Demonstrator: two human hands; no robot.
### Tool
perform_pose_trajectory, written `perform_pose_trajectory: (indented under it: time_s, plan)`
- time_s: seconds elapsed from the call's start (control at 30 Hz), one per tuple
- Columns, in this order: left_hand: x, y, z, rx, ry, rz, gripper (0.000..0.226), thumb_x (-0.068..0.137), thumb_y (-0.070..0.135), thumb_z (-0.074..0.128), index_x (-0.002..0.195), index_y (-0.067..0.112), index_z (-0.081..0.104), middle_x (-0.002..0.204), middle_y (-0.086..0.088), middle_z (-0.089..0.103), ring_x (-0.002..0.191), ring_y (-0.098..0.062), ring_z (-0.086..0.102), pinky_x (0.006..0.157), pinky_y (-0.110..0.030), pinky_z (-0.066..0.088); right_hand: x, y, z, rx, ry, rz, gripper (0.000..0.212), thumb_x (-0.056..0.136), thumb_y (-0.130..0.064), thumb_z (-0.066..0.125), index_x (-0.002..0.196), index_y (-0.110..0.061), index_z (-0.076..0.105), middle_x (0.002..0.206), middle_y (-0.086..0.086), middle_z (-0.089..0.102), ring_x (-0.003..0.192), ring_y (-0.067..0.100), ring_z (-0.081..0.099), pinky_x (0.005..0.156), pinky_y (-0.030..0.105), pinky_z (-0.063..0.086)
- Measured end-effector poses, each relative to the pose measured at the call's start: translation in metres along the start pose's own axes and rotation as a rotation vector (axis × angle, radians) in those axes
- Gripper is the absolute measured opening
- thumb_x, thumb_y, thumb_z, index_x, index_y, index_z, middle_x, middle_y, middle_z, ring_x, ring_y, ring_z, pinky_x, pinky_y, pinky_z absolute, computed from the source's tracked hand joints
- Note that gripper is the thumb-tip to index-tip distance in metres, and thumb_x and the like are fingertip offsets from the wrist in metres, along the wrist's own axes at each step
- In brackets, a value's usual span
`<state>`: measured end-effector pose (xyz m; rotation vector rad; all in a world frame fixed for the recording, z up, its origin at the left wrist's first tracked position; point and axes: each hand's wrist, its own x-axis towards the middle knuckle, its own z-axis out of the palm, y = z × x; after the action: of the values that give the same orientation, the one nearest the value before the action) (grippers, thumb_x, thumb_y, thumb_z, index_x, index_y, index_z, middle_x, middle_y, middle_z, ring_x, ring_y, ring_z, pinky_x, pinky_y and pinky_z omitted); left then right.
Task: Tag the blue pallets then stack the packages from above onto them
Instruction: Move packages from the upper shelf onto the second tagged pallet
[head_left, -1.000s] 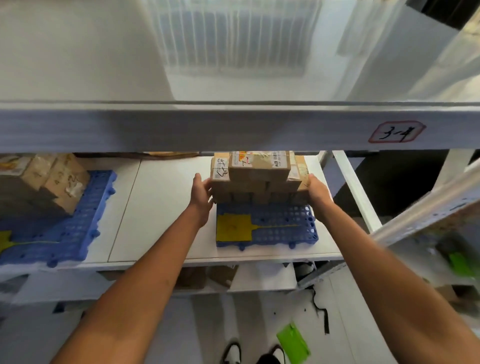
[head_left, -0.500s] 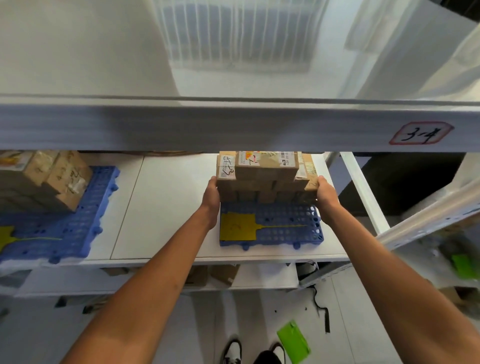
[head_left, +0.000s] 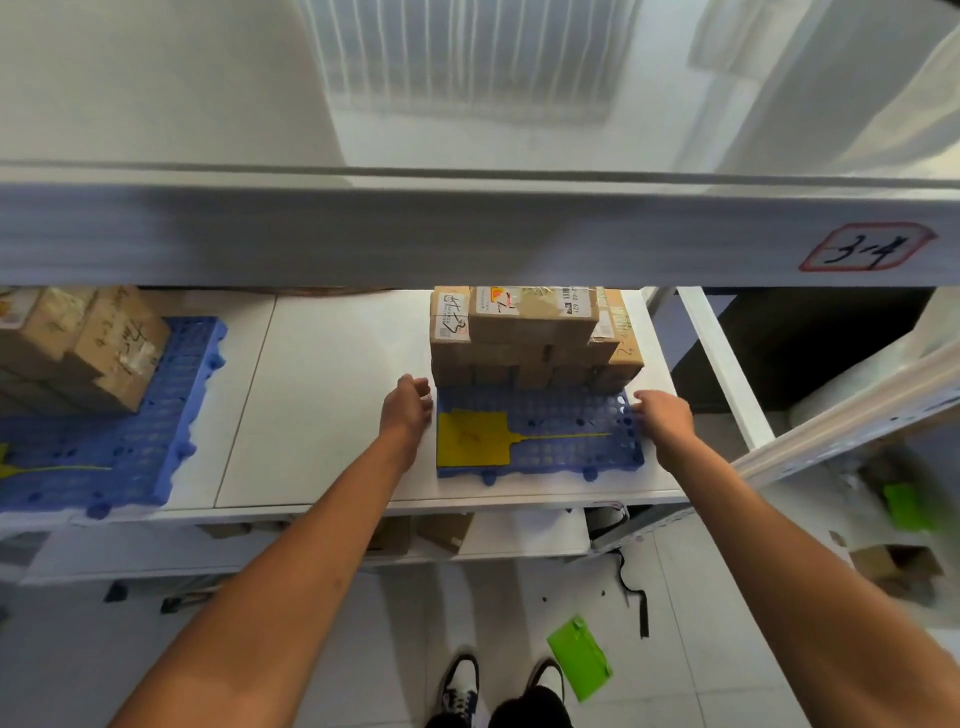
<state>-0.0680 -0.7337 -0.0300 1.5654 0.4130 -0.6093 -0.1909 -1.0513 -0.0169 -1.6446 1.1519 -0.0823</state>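
Observation:
A blue pallet (head_left: 566, 423) lies on the white middle shelf (head_left: 332, 395), with a yellow tag (head_left: 470, 439) on its front left part. Several brown cardboard packages (head_left: 530, 338) are stacked on its rear half. My left hand (head_left: 408, 408) hovers beside the pallet's left edge, fingers apart and empty. At the pallet's right edge, my right hand (head_left: 662, 415) is empty too, fingers loosely spread. A second blue pallet (head_left: 130, 441) at the left carries more packages (head_left: 83, 348) and a yellow tag (head_left: 31, 467).
The white upper shelf beam (head_left: 467, 234) crosses above, with a label reading 3-4 (head_left: 865, 247). A green tag (head_left: 579, 657) lies on the tiled floor by my shoes. More boxes sit on the lower shelf (head_left: 441, 530). A rack upright (head_left: 722, 374) stands right of the pallet.
Both hands have let go of the sides of the package stack and drawn back toward me, down to the pallet's edges. The stack stays on the pallet.

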Motion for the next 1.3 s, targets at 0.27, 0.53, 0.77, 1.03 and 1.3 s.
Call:
perform_pose_trajectory:
  time_s: [0.27, 0.53, 0.77, 1.03, 1.3]
  plan:
    - [-0.006, 0.001, -0.002, 0.015, -0.024, 0.019, 0.046, 0.106, 0.037, 0.025, 0.100, 0.022, 0.068, 0.119, -0.010, 0.072, 0.098, -0.023, 0.067, 0.088, -0.038, 0.055, -0.009, 0.012, -0.002, -0.100, -0.069, -0.137, 0.030, 0.104, -0.011, 0.055, 0.128, -0.009, 0.072, 0.120, 0.008, 0.070, 0.106, 0.022, 0.061, 0.089, 0.035, 0.050]
    - [-0.005, 0.006, -0.021, 0.065, 0.063, 0.035, 0.047, 0.102, 0.037, 0.027, 0.100, 0.017, 0.069, 0.118, -0.013, 0.072, 0.111, -0.035, 0.066, 0.105, -0.054, 0.051, -0.025, 0.012, 0.020, -0.085, -0.108, -0.168, 0.030, 0.107, -0.014, 0.051, 0.129, -0.011, 0.072, 0.114, 0.002, 0.068, 0.105, 0.022, 0.062, 0.088, 0.035, 0.049]
    - [-0.008, 0.002, -0.039, 0.064, 0.110, 0.026, 0.051, 0.100, 0.033, 0.029, 0.114, 0.005, 0.069, 0.119, -0.018, 0.071, 0.114, -0.039, 0.064, 0.106, -0.056, 0.049, -0.037, 0.009, 0.036, -0.096, -0.104, -0.194, 0.030, 0.104, -0.012, 0.053, 0.125, -0.011, 0.074, 0.111, 0.002, 0.069, 0.104, 0.021, 0.063, 0.086, 0.032, 0.049]
    - [-0.018, -0.006, -0.049, 0.093, 0.113, 0.018, 0.048, 0.102, 0.030, 0.030, 0.119, 0.006, 0.068, 0.124, -0.018, 0.068, 0.115, -0.039, 0.062, 0.107, -0.055, 0.049, -0.051, 0.012, 0.041, -0.127, -0.097, -0.189, 0.031, 0.106, -0.012, 0.051, 0.127, -0.010, 0.073, 0.112, 0.003, 0.068, 0.102, 0.021, 0.061, 0.084, 0.033, 0.047]
    - [-0.032, -0.003, -0.062, 0.404, 0.054, 0.136, 0.047, 0.109, 0.035, 0.023, 0.128, 0.016, 0.061, 0.142, -0.014, 0.059, 0.128, -0.033, 0.056, 0.113, -0.046, 0.043, -0.070, 0.004, 0.038, -0.421, -0.081, -0.250, 0.042, 0.108, -0.020, 0.037, 0.097, 0.004, 0.069, 0.106, 0.026, 0.069, 0.090, 0.033, 0.058, 0.077, 0.040, 0.045]
